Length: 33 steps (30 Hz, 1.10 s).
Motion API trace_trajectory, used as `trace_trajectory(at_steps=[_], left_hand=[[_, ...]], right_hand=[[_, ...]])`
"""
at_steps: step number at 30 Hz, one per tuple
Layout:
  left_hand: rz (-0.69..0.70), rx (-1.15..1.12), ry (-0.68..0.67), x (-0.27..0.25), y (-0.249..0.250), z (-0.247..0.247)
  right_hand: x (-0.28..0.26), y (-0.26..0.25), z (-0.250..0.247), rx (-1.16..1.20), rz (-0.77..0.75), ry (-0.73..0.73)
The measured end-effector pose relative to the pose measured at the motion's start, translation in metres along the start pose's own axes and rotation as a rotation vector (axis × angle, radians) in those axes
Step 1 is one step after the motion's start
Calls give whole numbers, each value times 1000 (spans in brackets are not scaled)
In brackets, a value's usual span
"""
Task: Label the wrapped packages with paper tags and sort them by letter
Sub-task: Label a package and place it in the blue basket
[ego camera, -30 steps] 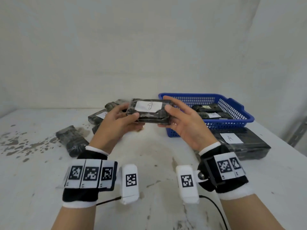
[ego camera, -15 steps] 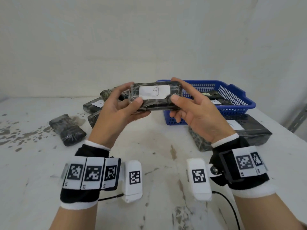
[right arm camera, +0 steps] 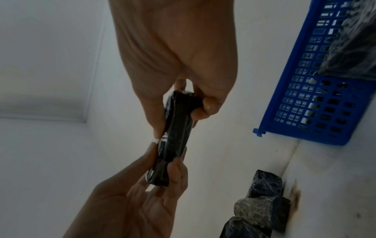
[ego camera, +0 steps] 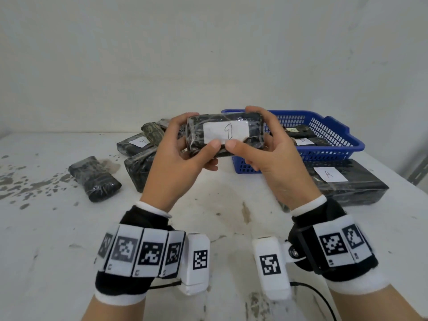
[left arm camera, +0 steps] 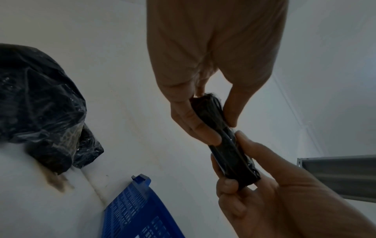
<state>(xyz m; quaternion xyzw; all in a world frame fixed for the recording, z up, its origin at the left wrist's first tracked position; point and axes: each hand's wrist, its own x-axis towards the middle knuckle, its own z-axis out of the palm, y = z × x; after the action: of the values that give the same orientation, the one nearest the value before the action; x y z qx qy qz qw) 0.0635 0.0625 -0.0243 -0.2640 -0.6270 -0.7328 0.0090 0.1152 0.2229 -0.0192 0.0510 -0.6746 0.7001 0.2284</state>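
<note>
Fingers (ego camera: 256, 110) of the right hand (ego camera: 275, 156) curl over the top edge of a dark wrapped package (ego camera: 196, 130), and its thumb presses on the front face near the lower edge of the paper tag (ego camera: 225, 132). The left hand (ego camera: 176, 163) holds the other end the same way, fingers behind and over the top, thumb on the front just beside the right thumb. Both hands grip the package in the air above the counter (ego camera: 58, 239), long side level, tag facing the camera. A single handwritten mark shows on the tag; I cannot tell which letter it is.

From the left wrist the package (left arm camera: 230, 145) appears edge-on, pinched between thumb and fingers of the left hand (left arm camera: 203, 72) at one end and the right hand (left arm camera: 284, 193) at the other. The right wrist view shows the same grip, with the package (right arm camera: 175, 141) between the right hand (right arm camera: 179, 64) and the left hand (right arm camera: 132, 201).

A blue basket (ego camera: 333, 128) stands behind the right hand, with tagged packages inside. In front of it, on the counter, lies a large dark package (ego camera: 361, 188) with a tag marked A. To the left sits a pile of wrapped packages (ego camera: 139, 147), one carrying a tag, and a single untagged package (ego camera: 95, 179) lies apart, further left.
</note>
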Motion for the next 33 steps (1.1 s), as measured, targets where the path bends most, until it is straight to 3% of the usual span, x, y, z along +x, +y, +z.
trace_trajectory(at_steps=[6, 19, 33], left_hand=[[25, 45, 21, -1, 0, 3], [-32, -83, 46, 1, 4, -2], [-17, 55, 44, -1, 0, 3]], right_hand=[[-1, 2, 4, -18, -19, 47], [2, 3, 1, -23, -27, 23], [-1, 4, 6, -27, -34, 106]])
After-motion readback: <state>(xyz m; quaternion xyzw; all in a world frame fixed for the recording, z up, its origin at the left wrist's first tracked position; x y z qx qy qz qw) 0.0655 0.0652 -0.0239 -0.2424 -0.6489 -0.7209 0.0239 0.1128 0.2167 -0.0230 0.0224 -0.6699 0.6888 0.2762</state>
